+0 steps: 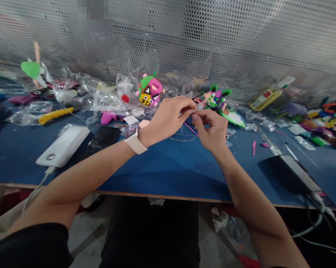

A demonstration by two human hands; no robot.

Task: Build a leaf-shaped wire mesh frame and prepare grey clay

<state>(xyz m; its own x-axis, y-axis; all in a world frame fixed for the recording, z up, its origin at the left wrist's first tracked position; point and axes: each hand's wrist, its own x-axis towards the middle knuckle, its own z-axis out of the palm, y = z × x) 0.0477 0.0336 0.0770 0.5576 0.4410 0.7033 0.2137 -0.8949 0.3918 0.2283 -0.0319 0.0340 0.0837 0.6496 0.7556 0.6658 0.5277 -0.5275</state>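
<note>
Left hand point(169, 114), palm down, and right hand point(213, 129) pinch narrowly side by side above the blue table point(170, 167), anything held unclear.

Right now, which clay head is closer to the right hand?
The green-eared head, just beyond the right hand; the round, yellow-patched head sits farther left.

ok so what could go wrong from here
The left hand and right hand nearly meet over something too small to make out; if dropped, it might get lost among the wrappers. The left arm is near the cable hanging over the table edge; a snag could drag the power bank.
</note>
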